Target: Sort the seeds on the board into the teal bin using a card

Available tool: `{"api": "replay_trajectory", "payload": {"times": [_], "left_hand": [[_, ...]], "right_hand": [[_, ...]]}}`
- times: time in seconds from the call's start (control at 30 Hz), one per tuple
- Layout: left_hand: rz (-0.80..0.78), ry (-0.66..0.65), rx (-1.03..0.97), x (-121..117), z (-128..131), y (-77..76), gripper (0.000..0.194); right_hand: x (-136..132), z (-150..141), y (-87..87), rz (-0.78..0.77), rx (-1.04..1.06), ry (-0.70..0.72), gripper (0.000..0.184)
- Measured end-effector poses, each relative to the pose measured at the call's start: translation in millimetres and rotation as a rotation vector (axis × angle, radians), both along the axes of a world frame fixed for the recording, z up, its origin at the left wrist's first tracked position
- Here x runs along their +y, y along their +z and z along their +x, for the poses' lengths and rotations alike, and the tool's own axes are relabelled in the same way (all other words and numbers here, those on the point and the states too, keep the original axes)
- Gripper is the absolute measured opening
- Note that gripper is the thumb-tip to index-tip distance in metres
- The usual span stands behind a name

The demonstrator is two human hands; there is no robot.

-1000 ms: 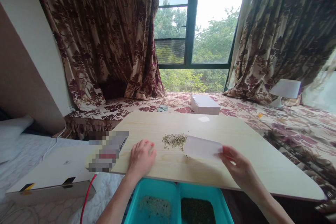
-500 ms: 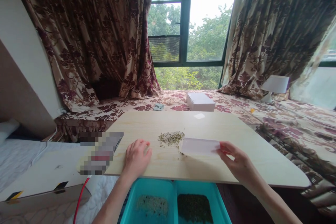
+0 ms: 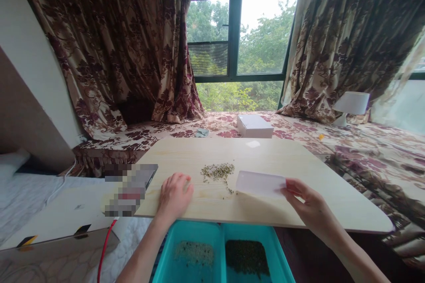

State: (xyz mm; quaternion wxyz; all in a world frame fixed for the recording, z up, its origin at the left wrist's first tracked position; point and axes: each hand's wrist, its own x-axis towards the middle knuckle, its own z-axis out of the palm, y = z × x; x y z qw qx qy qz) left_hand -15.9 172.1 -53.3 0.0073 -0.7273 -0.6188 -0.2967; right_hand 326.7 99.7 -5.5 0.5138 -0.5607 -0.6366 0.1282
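A loose pile of small greenish-brown seeds or beans (image 3: 217, 170) lies on the pale wooden table (image 3: 299, 159), with a few strays trailing toward the near edge. My right hand (image 3: 307, 201) pinches the right end of a thin, whitish translucent rectangular plastic piece (image 3: 262, 183). This piece is held tilted just right of the pile, apart from most of the seeds. My left hand (image 3: 175, 196) rests palm down on the tabletop left of the pile, thumb apart from the fingers, holding nothing.
Below the near edge sits a turquoise two-part bin (image 3: 217, 269), pale grains on its left and dark green ones on its right. A pixelated device (image 3: 131, 192) with a red cable (image 3: 105, 247) is at the table's left. A white box (image 3: 255, 126) stands behind.
My right hand has moved a little to the right, drawing the plastic piece away from the seeds. My left hand stays in place on the table.
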Motion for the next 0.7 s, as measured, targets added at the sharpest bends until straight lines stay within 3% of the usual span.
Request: {"api": "replay_trajectory", "payload": {"times": [0.47, 0.7], "left_hand": [[0.013, -0.016, -0.007, 1, -1, -1.6, 0.018], [0.008, -0.013, -0.01, 1, -1, -2.1, 0.016]], "right_hand": [[10, -10, 2.2, -0.001, 0.046, 0.018, 0.026], [11, -16, 3.5, -0.009, 0.015, 0.091, 0.025]]}}
